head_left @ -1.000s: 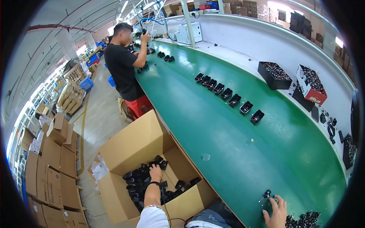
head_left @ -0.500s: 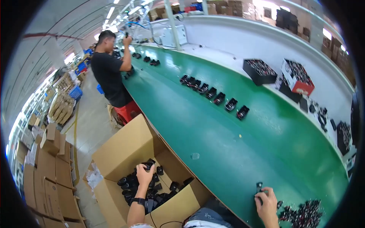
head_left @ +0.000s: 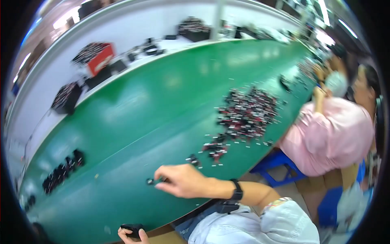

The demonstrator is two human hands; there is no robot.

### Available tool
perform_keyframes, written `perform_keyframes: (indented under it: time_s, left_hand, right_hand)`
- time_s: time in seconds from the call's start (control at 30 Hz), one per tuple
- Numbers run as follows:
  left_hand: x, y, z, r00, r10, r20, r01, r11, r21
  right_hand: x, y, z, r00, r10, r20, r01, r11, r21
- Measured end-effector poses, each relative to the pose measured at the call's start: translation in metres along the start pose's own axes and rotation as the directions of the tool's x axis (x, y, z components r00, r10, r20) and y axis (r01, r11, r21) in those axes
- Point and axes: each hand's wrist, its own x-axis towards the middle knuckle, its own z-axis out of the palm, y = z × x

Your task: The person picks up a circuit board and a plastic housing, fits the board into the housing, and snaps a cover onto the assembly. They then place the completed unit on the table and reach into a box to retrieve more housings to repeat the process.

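At the lower left, my left hand [head_left: 124, 235] grips a black plastic housing [head_left: 133, 229] between fingers and thumb, partly cut off by the lower edge. My right hand [head_left: 185, 181] is pinched over the green table [head_left: 134, 150], closed on a small dark part [head_left: 150, 181] whose end pokes out past the fingertips; motion blur hides its details. Beyond the right hand lies a small clump of dark parts [head_left: 193, 160]. A large heap of small black, red and white parts [head_left: 248, 112] spreads farther right. Several black housings [head_left: 63, 171] stand in a row at the left.
Along the far ledge stand a red-sided box [head_left: 101, 59], a black box [head_left: 67, 98] and another dark box [head_left: 195, 29], full of small parts. A person in pink [head_left: 329, 136] sits on the right by a blue stool [head_left: 280, 164]; others are beyond.
My view has swung right, so the cardboard box has left it. The left hand has come up out of that box with a black housing. My right hand still holds a small dark part.
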Motion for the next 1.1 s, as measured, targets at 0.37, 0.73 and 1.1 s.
perform_keyframes:
  time_s: [0.37,0.73,1.1]
  left_hand:
    - [0.011,0.098,0.092,0.918,0.303,0.255,-0.326,0.944,0.053]
    - [0.029,0.075,0.118,0.959,0.238,0.152,-0.217,0.965,-0.145]
    - [0.038,0.102,0.11,0.919,0.385,0.091,-0.389,0.921,0.036]
  right_hand:
    - [-0.056,0.006,0.015,0.999,0.011,0.048,-0.025,0.955,0.296]
    - [-0.05,0.0,0.024,0.999,-0.007,0.047,-0.014,0.91,0.415]
    - [-0.054,0.003,0.025,0.988,-0.076,-0.138,0.132,0.877,0.462]
